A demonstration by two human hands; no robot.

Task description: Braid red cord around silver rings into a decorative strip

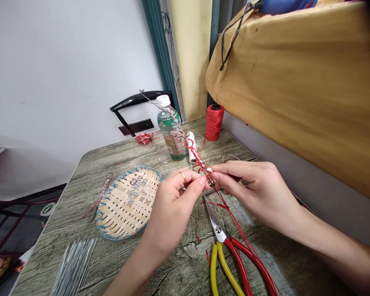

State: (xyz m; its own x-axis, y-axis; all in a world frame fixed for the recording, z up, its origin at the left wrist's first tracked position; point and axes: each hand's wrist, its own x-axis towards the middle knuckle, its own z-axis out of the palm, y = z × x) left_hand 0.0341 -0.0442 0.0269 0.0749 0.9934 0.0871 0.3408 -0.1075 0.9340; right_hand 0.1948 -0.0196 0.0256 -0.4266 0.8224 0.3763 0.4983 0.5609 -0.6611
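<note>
Both hands pinched on a beaded red cord

Closest in, a bundle of thin metal rods (74, 267) lies on the wood-grain bench (185, 263), over at the lower left; the scissors (219, 232) are more to the right, metal tips pointing away, red and yellow handles running out of frame; loose red strands trail past them. Just beyond the tips are the hands; the left hand (174, 203), ring on one finger, has its grip closed, thumb against forefinger, on the red cord (198, 157); the right hand (254, 183) is pinched shut on it too, right by a small silvery bead (209, 169); too fiddly to tell which strand each one's got. The cord is up off the bench between the hands and a red ring (188, 143), with mixed-colour strands running on past that in front of a green-labelled bottle (172, 137). Left of the hands there's a woven tray (119, 218) with blue edging and little shiny beads (137, 187) in it; farther back, a red-and-white thread tangle (144, 139), a white spool (191, 154) beside the bottle, and a fat red spool (214, 123) near the bench edge; behind all that, a black chair (135, 98).
</note>
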